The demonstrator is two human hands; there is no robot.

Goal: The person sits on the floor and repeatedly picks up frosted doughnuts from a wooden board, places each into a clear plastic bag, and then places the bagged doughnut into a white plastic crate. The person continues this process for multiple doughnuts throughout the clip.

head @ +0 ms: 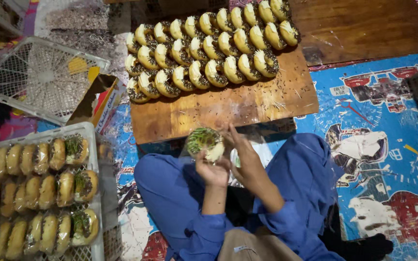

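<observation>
Here, just below the middle of the frame, a ring doughnut (204,143) topped with green sprinkles and a stripe of white cream is held up above the person's lap, tilted so its decorated face looks toward the camera, probably so the topping stays on and can be worked. The left hand (212,170) holds it from beneath, its fingers pinching the lower edge where the cream sits. The right hand (247,162) is just beside it, fingers stretched out and spread, the tips near the doughnut's right side; whether they touch it I cannot tell. Both hands rise from blue sleeves over crossed legs in blue trousers (170,186). Directly above, a wooden board (228,108) serves as the surface, carrying three slanted rows of finished doughnuts (209,48) leaning on one another, dark sprinkles and cream uppermost, packed tight to save room. At lower left a white plastic crate (90,133) holds plain doughnuts stood on edge, a few green-topped ones at the right ends of the rows. An empty crate (39,77) lies at upper left, and a printed mat (378,145) covers the floor.
</observation>
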